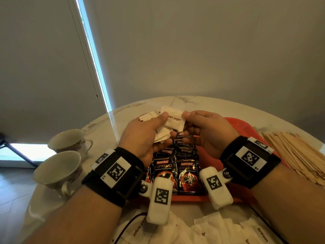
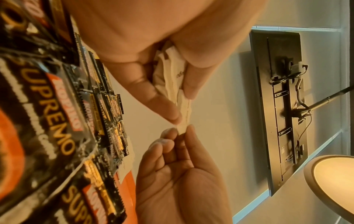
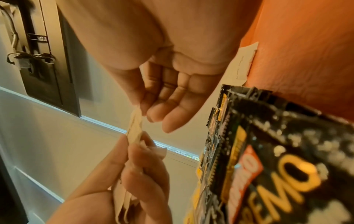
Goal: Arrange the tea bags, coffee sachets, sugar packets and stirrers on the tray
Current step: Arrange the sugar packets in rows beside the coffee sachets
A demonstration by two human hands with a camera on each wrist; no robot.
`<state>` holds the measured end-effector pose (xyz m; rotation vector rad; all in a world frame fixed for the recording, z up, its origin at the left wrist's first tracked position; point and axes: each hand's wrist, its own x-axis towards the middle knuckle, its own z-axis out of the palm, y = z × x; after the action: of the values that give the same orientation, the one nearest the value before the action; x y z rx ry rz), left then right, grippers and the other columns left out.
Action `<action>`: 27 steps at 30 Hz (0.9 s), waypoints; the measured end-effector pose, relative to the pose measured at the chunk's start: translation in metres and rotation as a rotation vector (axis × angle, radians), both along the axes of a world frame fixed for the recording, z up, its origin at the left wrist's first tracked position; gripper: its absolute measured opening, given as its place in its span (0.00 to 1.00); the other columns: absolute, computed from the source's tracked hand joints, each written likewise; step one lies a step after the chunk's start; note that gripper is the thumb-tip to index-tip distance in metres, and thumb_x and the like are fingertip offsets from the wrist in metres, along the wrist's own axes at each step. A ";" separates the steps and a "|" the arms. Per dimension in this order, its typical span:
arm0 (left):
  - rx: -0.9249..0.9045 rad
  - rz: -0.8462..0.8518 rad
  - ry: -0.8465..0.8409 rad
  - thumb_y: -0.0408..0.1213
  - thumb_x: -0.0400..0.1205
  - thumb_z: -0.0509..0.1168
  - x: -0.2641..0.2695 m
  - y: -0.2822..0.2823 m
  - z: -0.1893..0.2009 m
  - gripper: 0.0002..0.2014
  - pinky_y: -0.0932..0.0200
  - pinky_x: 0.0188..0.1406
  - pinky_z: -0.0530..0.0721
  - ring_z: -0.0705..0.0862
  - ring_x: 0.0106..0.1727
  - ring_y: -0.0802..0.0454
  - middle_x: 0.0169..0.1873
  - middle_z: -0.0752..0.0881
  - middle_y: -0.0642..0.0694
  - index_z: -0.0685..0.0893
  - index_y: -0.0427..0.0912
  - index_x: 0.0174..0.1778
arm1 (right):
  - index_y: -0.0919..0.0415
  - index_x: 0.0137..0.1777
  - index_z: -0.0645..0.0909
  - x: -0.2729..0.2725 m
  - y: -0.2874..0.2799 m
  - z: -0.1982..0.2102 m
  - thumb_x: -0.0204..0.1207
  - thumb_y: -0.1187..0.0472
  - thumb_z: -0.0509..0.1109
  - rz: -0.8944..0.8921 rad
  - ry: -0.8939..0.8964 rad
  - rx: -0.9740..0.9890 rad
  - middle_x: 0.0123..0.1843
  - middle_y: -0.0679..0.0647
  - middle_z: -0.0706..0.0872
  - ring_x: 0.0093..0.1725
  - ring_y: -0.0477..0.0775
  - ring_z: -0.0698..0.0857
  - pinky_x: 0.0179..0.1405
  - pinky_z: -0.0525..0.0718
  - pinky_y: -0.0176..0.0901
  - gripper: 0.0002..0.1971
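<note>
Above the orange tray (image 1: 246, 128) in the head view, the left hand (image 1: 146, 136) grips a bunch of white sugar packets (image 1: 173, 121) while the right hand (image 1: 209, 132) pinches the top packet's right edge, both over the rows of coffee sachets (image 1: 175, 171). In the left wrist view, the left fingers (image 2: 162, 104) curl round the packets, held edge-on, and the right fingertips (image 2: 189, 131) nip their end. In the right wrist view, the right thumb and forefinger close on the packet edge, the other fingers (image 3: 172, 121) loose.

The coffee sachets (image 1: 175, 166) lie on the tray (image 1: 246, 127); two cups (image 1: 66, 155) stand left of it; stirrers (image 1: 299, 155) lie right; sugar packets (image 1: 211, 231) lie near.
</note>
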<state>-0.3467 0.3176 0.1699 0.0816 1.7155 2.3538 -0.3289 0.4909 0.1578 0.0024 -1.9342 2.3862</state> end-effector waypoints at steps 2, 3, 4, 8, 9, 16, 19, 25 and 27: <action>0.001 0.007 -0.012 0.39 0.83 0.75 -0.001 0.000 0.000 0.09 0.59 0.25 0.89 0.92 0.33 0.48 0.41 0.95 0.39 0.88 0.40 0.55 | 0.65 0.48 0.85 -0.001 0.001 0.000 0.71 0.61 0.78 0.039 0.007 -0.015 0.39 0.56 0.89 0.33 0.49 0.85 0.33 0.89 0.42 0.09; 0.002 0.006 -0.018 0.39 0.83 0.75 -0.001 0.000 0.000 0.08 0.59 0.25 0.89 0.92 0.34 0.48 0.40 0.95 0.39 0.88 0.40 0.54 | 0.65 0.47 0.84 -0.001 0.002 -0.001 0.69 0.63 0.79 0.042 0.010 -0.006 0.38 0.56 0.88 0.33 0.49 0.85 0.33 0.89 0.42 0.10; 0.005 0.004 -0.023 0.39 0.83 0.75 -0.001 0.001 0.000 0.08 0.59 0.25 0.89 0.92 0.34 0.48 0.40 0.95 0.39 0.88 0.40 0.53 | 0.65 0.47 0.84 -0.001 0.002 -0.002 0.70 0.66 0.78 0.034 0.011 0.005 0.37 0.56 0.88 0.34 0.49 0.86 0.33 0.90 0.42 0.09; 0.020 -0.002 -0.032 0.39 0.84 0.75 0.000 0.004 -0.001 0.07 0.57 0.26 0.90 0.92 0.33 0.47 0.38 0.94 0.39 0.88 0.40 0.53 | 0.67 0.51 0.85 -0.003 0.003 -0.002 0.77 0.71 0.75 -0.023 0.004 0.013 0.40 0.59 0.88 0.36 0.51 0.86 0.32 0.90 0.40 0.05; 0.019 0.001 -0.033 0.39 0.84 0.75 0.000 0.004 -0.002 0.07 0.57 0.26 0.90 0.93 0.33 0.47 0.39 0.95 0.39 0.87 0.41 0.53 | 0.68 0.52 0.85 -0.003 0.003 -0.002 0.77 0.71 0.75 -0.029 -0.001 0.016 0.43 0.60 0.89 0.38 0.52 0.86 0.32 0.90 0.40 0.05; 0.021 0.020 -0.049 0.37 0.84 0.75 0.000 0.006 -0.003 0.07 0.57 0.25 0.91 0.93 0.33 0.47 0.40 0.95 0.39 0.88 0.40 0.56 | 0.67 0.49 0.85 -0.003 0.005 0.004 0.77 0.71 0.75 -0.107 -0.023 0.073 0.46 0.63 0.89 0.38 0.54 0.86 0.31 0.89 0.41 0.03; 0.023 0.007 -0.045 0.38 0.85 0.73 -0.002 0.004 -0.002 0.05 0.59 0.25 0.90 0.92 0.33 0.50 0.38 0.94 0.41 0.91 0.40 0.51 | 0.63 0.45 0.82 -0.012 0.025 0.007 0.77 0.75 0.74 -0.246 -0.068 0.028 0.39 0.60 0.90 0.32 0.52 0.86 0.31 0.88 0.44 0.07; 0.029 -0.007 -0.051 0.38 0.86 0.72 -0.004 0.003 -0.001 0.08 0.60 0.24 0.89 0.91 0.32 0.51 0.37 0.93 0.43 0.90 0.38 0.56 | 0.62 0.40 0.81 -0.033 0.081 -0.007 0.79 0.74 0.70 -0.479 -0.363 0.190 0.30 0.56 0.80 0.25 0.51 0.79 0.32 0.82 0.46 0.09; 0.029 -0.007 -0.056 0.38 0.85 0.74 -0.004 0.003 -0.002 0.10 0.60 0.24 0.89 0.91 0.33 0.51 0.38 0.94 0.43 0.89 0.38 0.58 | 0.67 0.40 0.83 -0.036 0.086 -0.014 0.77 0.73 0.72 -0.447 -0.476 0.335 0.30 0.59 0.81 0.28 0.55 0.78 0.44 0.80 0.53 0.05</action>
<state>-0.3505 0.3204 0.1678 0.0261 1.6524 2.3535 -0.3649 0.5768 0.1438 -0.9465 -2.1942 1.8636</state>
